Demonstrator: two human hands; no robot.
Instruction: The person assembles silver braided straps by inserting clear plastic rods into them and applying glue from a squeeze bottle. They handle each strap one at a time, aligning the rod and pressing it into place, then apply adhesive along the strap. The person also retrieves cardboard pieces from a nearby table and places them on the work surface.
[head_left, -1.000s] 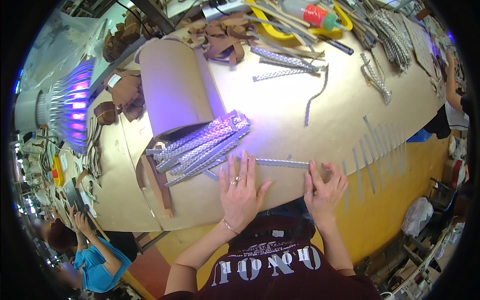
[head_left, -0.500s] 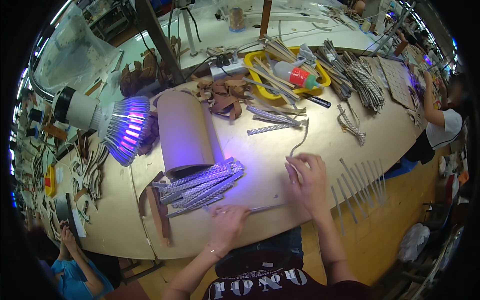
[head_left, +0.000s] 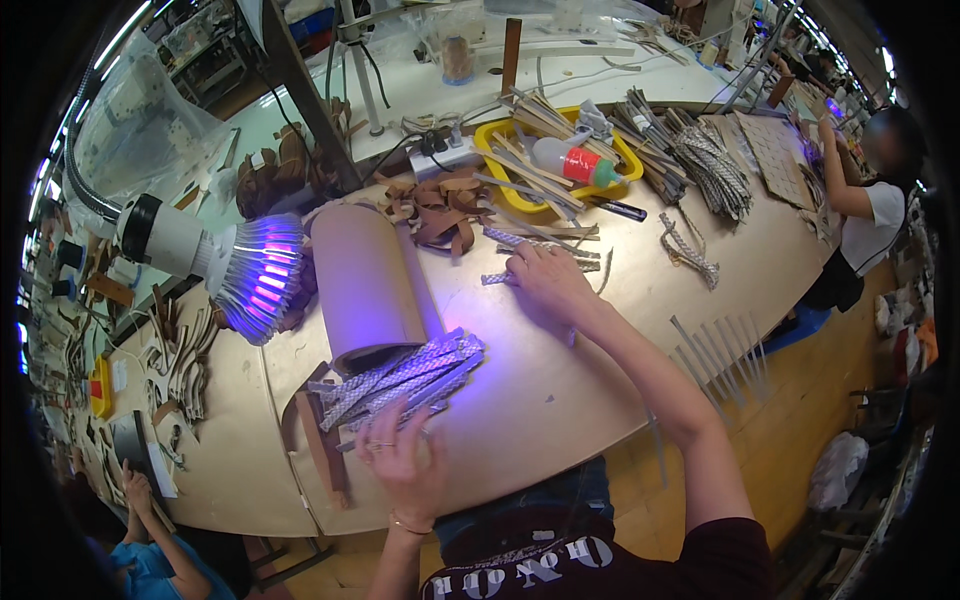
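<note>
My left hand (head_left: pixel 405 455) hovers at the near end of a pile of grey-white braided straps (head_left: pixel 420 375). Its fingers are spread and slightly blurred, with nothing visible in them. Further away, my right hand (head_left: pixel 545 282) reaches over a small group of braided straps (head_left: pixel 505 238) with its fingers bent closed on a strap. The hand covers most of that strap. A short grey strip end (head_left: pixel 572 338) shows below the right wrist. A thin cord (head_left: pixel 606 270) lies just right of the group.
A brown cylinder (head_left: pixel 365 280) stands behind the pile, beside a lit lamp (head_left: pixel 258 275). Brown leather scraps (head_left: pixel 440 210), a yellow tray (head_left: pixel 630 165) with strips and a bottle (head_left: pixel 575 162), and strap bundles (head_left: pixel 710 165) lie behind. Grey strips (head_left: pixel 715 360) overhang the right edge.
My right hand has moved away from me to the small strap group. My left hand has let go of the thin strip and opened, shifting left beside the pile. The view has shifted slightly.
</note>
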